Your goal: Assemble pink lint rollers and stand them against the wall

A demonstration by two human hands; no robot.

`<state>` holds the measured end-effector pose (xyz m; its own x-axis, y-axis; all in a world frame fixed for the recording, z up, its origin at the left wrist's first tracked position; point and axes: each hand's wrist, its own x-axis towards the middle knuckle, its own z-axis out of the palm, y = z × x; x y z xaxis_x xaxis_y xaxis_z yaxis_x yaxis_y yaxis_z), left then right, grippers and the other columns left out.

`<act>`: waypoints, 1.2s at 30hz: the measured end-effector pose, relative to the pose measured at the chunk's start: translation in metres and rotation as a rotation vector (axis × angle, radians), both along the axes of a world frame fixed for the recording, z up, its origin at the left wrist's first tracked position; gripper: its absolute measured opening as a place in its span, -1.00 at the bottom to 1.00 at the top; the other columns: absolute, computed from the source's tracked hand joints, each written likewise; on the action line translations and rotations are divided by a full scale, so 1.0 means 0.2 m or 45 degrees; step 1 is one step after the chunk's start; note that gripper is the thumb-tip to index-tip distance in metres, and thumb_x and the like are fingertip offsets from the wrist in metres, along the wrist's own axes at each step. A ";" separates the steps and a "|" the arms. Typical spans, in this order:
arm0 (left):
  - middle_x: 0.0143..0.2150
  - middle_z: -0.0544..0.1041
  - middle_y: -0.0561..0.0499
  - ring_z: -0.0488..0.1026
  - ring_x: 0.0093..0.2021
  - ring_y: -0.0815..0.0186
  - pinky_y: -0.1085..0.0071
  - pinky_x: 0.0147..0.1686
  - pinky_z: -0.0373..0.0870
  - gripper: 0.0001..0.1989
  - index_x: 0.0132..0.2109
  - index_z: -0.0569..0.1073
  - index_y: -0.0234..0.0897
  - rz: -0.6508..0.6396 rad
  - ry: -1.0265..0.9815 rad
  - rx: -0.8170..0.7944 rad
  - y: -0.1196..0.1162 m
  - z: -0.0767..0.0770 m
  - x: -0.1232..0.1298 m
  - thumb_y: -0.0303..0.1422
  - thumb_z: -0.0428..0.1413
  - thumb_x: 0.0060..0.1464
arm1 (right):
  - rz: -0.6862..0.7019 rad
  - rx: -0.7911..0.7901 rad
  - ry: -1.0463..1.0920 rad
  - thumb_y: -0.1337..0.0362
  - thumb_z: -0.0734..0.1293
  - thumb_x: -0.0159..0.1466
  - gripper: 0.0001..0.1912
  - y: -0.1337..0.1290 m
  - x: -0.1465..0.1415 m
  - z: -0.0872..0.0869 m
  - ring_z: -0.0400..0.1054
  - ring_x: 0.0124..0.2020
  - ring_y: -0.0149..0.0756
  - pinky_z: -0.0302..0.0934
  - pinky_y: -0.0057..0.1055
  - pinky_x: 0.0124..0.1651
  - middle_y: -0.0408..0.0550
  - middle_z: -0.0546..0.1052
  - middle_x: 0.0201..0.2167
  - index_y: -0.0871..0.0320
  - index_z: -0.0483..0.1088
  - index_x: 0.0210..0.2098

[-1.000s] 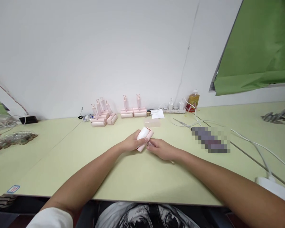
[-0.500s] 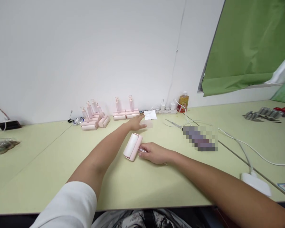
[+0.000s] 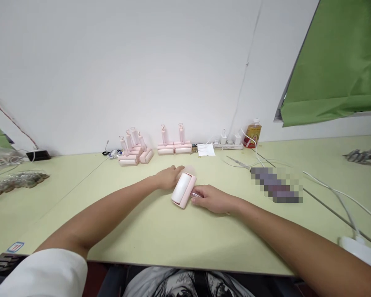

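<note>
A pink lint roller (image 3: pixel 183 190) with a white roll is held tilted just above or on the table, in front of me. My right hand (image 3: pixel 212 199) is closed around its clear handle, most of which the fingers hide. My left hand (image 3: pixel 170 177) is just behind the roller's head, its fingertips partly hidden. At those fingertips shows a pale translucent piece (image 3: pixel 190 169), which the fingers appear to grip; its shape is blurred.
Several pink lint rollers (image 3: pixel 132 154) stand handle-up along the wall, two more (image 3: pixel 182 147) to their right. Behind lie white paper (image 3: pixel 206 149), a power strip (image 3: pixel 228 146) and a bottle (image 3: pixel 252 134). Tweezers (image 3: pixel 236 161), a pixelated object (image 3: pixel 276 185) and cables lie on the right.
My left hand has drawn back from the far side of the table to the roller, bringing the translucent piece with it. My right hand still holds the lint roller. The view has turned left.
</note>
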<state>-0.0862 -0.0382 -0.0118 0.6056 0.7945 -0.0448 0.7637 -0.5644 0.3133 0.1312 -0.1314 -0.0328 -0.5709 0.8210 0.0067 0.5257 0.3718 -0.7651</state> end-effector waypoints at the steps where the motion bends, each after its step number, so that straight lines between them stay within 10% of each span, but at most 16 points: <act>1: 0.01 0.35 -0.20 0.42 -0.07 0.00 0.14 -0.04 0.27 -0.31 0.32 0.09 -0.16 0.065 -0.097 -0.051 -0.02 0.01 -0.04 -0.08 0.04 0.09 | 0.000 -0.003 0.020 0.18 0.25 0.26 -0.80 0.00 0.00 0.00 0.29 -0.33 -0.27 0.12 -0.38 -0.29 -0.11 0.46 -0.33 0.16 0.40 -0.23; 11: -0.17 0.34 -0.01 0.36 -0.29 0.34 0.42 -0.31 0.30 -0.42 0.22 0.13 -0.12 0.233 -1.056 -0.585 -0.22 -0.06 -0.17 0.03 -0.04 0.16 | -0.097 0.032 0.067 0.19 0.25 0.24 -0.78 0.01 -0.02 -0.01 0.26 -0.35 -0.29 0.10 -0.41 -0.31 -0.12 0.46 -0.33 0.16 0.43 -0.21; 36: -0.19 0.35 -0.02 0.30 -0.28 0.33 0.39 -0.28 0.29 -0.39 0.26 0.12 -0.14 -0.010 -0.959 -0.604 -0.28 -0.05 -0.17 0.01 0.00 0.16 | -0.152 0.054 0.160 0.17 0.24 0.25 -0.78 0.03 -0.02 -0.04 0.16 -0.43 -0.36 0.04 -0.43 -0.36 -0.18 0.35 -0.45 0.18 0.41 -0.24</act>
<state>-0.1201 -0.0942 -0.0211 0.6124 0.7893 0.0444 0.2574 -0.2521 0.9328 0.1266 -0.1256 -0.0414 -0.4617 0.8804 0.1081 0.4690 0.3457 -0.8127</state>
